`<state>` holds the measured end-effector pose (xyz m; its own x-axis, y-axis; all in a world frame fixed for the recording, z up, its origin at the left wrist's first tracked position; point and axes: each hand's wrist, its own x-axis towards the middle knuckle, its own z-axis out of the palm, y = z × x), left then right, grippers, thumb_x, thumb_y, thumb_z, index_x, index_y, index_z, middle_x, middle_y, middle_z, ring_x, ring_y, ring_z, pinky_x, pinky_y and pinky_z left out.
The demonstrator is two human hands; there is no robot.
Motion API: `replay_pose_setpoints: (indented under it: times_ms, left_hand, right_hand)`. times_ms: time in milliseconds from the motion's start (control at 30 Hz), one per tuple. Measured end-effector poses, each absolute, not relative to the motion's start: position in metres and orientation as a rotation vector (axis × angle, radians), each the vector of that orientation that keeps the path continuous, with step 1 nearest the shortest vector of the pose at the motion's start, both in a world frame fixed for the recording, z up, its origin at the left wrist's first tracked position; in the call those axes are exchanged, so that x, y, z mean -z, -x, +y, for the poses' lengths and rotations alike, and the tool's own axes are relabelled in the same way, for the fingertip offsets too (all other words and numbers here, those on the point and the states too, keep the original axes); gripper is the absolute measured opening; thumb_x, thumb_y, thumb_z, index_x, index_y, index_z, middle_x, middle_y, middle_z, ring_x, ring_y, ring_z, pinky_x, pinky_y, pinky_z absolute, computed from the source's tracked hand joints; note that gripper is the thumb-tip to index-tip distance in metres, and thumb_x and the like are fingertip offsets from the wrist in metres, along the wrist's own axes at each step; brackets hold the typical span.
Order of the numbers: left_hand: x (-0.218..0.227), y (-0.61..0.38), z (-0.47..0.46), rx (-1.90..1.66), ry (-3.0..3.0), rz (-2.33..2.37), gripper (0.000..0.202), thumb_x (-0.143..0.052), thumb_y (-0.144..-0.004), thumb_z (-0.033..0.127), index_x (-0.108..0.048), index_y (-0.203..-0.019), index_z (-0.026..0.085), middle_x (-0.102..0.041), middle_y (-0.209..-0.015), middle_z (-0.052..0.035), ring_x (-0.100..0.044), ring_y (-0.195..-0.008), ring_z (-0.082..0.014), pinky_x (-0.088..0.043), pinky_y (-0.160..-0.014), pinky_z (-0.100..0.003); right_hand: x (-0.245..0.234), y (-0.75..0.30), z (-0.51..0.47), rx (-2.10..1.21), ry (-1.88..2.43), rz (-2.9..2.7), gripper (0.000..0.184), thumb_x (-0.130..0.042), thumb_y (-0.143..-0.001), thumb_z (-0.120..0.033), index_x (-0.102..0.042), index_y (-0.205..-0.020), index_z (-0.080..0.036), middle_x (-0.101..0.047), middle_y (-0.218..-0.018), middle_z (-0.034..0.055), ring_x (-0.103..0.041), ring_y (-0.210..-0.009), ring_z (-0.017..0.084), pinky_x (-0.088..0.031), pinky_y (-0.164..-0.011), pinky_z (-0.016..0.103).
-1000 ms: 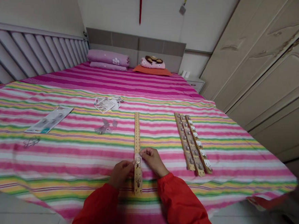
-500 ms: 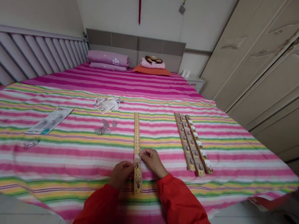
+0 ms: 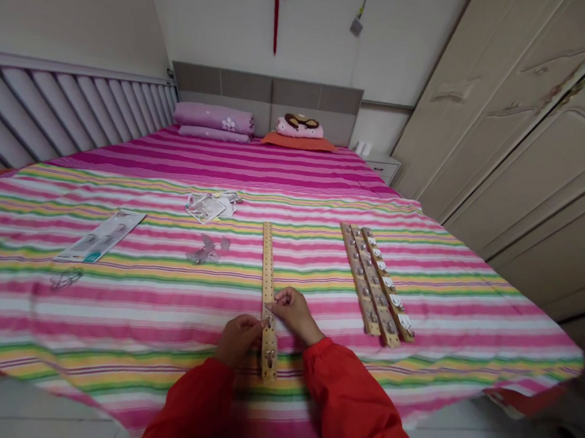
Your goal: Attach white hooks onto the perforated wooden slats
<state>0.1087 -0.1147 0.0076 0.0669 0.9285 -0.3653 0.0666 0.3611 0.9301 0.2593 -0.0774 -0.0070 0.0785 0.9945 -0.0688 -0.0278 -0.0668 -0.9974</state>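
Left hand (image 3: 238, 340) — fingertips drawn together — touches the metal hook (image 3: 269, 322); right hand (image 3: 294, 312), likewise, the perforated strip (image 3: 268, 264).

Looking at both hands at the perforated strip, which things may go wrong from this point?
The metal hook close to the left hand and right hand could end up crooked if they move unevenly. The perforated strip lies on striped cloth, so it may slide or tilt under pressure. The small clear pieces lie loose on that cloth; a tug might scatter them.
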Motion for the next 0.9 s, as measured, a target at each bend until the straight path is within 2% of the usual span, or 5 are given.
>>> replay_pose_setpoints:
  times_ms: [267,533,633,733,900]
  left_hand:
    - [-0.004,-0.109,-0.114,-0.842,-1.009,1.343,0.036,-0.076,-0.048,0.045,-0.056,-0.055,0.017,-0.062,-0.048,0.0011,-0.059,-0.046,-0.0139,-0.047,-0.048,-0.024]
    - [-0.010,-0.111,-0.115,-0.856,-1.012,1.343,0.035,-0.074,-0.049,0.045,-0.054,-0.055,0.017,-0.061,-0.047,0.0010,-0.060,-0.045,-0.0145,-0.047,-0.048,-0.025]
    - [-0.013,-0.111,-0.116,-0.837,-1.016,1.373,0.034,-0.074,-0.049,0.043,-0.053,-0.054,0.017,-0.061,-0.047,0.0011,-0.059,-0.045,-0.0138,-0.047,-0.048,-0.025]
    - [-0.017,-0.110,-0.116,-0.815,-1.019,1.384,0.032,-0.074,-0.051,0.041,-0.053,-0.054,0.017,-0.060,-0.047,0.0010,-0.059,-0.045,-0.0134,-0.046,-0.047,-0.024]
    - [-0.018,-0.110,-0.115,-0.794,-1.001,1.391,0.031,-0.074,-0.051,0.039,-0.052,-0.054,0.017,-0.060,-0.048,0.0010,-0.059,-0.046,-0.0139,-0.047,-0.048,-0.024]
  right_hand:
    - [0.004,-0.253,-0.065,-1.055,1.636,-1.181,0.047,-0.086,-0.039,-0.031,-0.045,-0.060,-0.021,-0.045,-0.053,-0.0094,-0.039,-0.050,0.008,-0.027,-0.045,0.021]
    - [0.001,-0.260,-0.070,-1.335,1.316,-1.047,0.047,-0.085,-0.041,-0.030,-0.048,-0.068,-0.020,-0.039,-0.046,-0.0138,-0.033,-0.042,0.005,-0.025,-0.044,0.020]
    - [-0.004,-0.271,-0.078,-1.513,1.155,-1.048,0.048,-0.084,-0.044,-0.029,-0.053,-0.079,-0.018,-0.046,-0.047,-0.0126,-0.038,-0.042,0.005,-0.028,-0.045,0.020]
    - [-0.007,-0.281,-0.085,-1.667,1.081,-1.067,0.062,-0.085,-0.041,-0.023,-0.056,-0.095,-0.017,-0.055,-0.055,-0.0106,-0.042,-0.043,0.005,-0.030,-0.046,0.020]
    - [-0.002,-0.279,-0.088,-1.618,1.108,-1.067,0.069,-0.085,-0.035,-0.013,-0.058,-0.098,-0.018,-0.051,-0.056,-0.0117,-0.047,-0.051,0.007,-0.041,-0.054,0.022]
